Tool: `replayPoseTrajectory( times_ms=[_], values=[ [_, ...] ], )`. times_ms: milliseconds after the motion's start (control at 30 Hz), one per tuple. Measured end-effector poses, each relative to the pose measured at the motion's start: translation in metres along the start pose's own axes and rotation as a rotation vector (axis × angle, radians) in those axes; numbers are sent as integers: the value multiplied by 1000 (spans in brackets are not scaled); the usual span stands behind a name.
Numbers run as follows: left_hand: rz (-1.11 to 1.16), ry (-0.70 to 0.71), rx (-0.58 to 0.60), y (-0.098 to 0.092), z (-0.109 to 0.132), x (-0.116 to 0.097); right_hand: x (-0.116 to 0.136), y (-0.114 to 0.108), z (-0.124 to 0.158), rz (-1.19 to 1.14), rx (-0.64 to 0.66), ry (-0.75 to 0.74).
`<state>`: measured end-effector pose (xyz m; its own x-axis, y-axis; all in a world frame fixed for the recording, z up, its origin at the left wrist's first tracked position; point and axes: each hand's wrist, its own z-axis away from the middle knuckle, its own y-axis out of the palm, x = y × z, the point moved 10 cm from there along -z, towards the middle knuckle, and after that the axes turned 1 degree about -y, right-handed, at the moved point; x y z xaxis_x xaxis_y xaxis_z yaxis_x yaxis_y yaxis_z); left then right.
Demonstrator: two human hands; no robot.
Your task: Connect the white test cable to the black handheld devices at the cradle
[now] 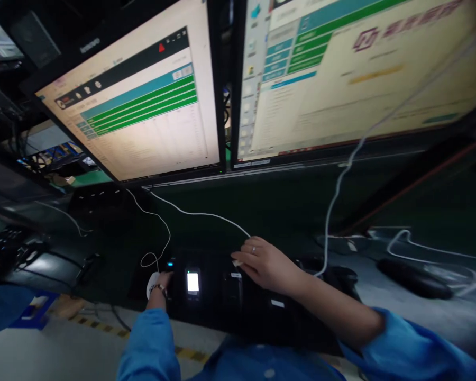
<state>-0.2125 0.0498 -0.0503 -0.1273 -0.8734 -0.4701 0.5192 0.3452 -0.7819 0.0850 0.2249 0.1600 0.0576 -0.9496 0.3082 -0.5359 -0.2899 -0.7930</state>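
My right hand, with a ring on one finger, is closed in a pinch above the dark work surface. Between its fingertips is the small white end of a white cable, which runs up left toward the monitors. Just below the fingers lies a dark handheld device with a pale label. My left hand is low beside a white rounded object that looks like a computer mouse. Shadow hides most of its fingers. Between the hands a second device shows a lit white screen.
Two large monitors, a left one and a right one, stand behind the work surface. A white cable hangs down at the right. Further right lie a black elongated object and loose white cable. Another person's blue sleeve shows at far left.
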Motion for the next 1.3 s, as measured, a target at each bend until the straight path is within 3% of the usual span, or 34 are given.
replayPoseTrajectory(
  times_ms=[100,200,267,333,400,533,933,1300],
  values=[
    [86,-6,2,-16,28,-1,-4,-25,-3,-74,-33,-38],
    [198,79,23,-16,87,-12,-14,-43,-1,-159,-99,-25],
    [265,144,117,8,133,-28,-16,-49,1,-200,-137,-15],
    [293,179,259,43,172,-46,-15,-49,2,-230,-151,-11],
    [250,226,313,69,195,-64,-12,-47,4,-248,-148,-10],
    [197,285,270,82,203,-85,-5,-42,8,-254,-129,-17],
    [237,272,300,95,217,-94,-1,-43,15,-275,-123,-18],
    [224,292,292,86,223,-100,1,-38,11,-256,-80,-2]
  ],
)
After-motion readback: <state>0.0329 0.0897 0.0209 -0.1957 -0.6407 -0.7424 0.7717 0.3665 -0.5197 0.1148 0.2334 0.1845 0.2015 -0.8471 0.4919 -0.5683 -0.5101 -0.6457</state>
